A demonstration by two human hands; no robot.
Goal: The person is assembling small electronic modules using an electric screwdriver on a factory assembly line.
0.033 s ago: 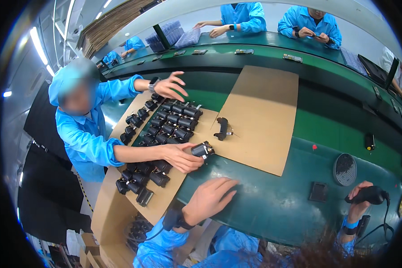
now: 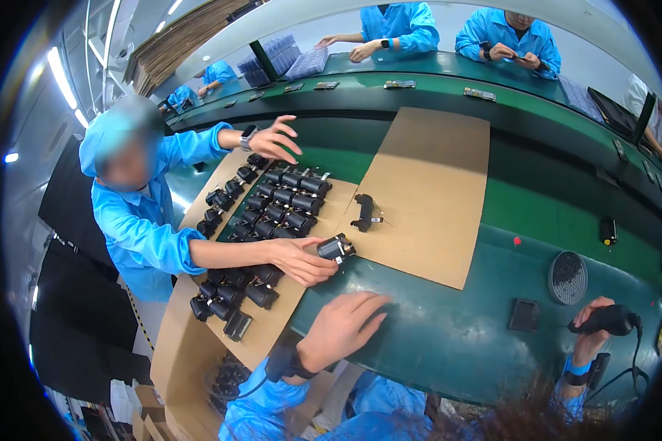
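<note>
My left hand (image 2: pixel 346 329) hovers or rests over the green bench top with its fingers stretched out and nothing in them. Just beyond it, a co-worker's hand (image 2: pixel 301 263) holds a black cylindrical part (image 2: pixel 335 248) with a metallic end. At the right, my right hand (image 2: pixel 587 344) is wrapped round a black corded hand tool (image 2: pixel 604 320), whose working tip I cannot make out. One curved black part with thin wires (image 2: pixel 363 212) lies on the cardboard sheet (image 2: pixel 426 176).
Rows of black cylindrical parts (image 2: pixel 276 209) sit on cardboard at the left. A round dish of small dark pieces (image 2: pixel 568 279) and a square black tray (image 2: pixel 524 314) are near my right hand. Circuit boards (image 2: pixel 479 94) line the far ledge, with co-workers behind.
</note>
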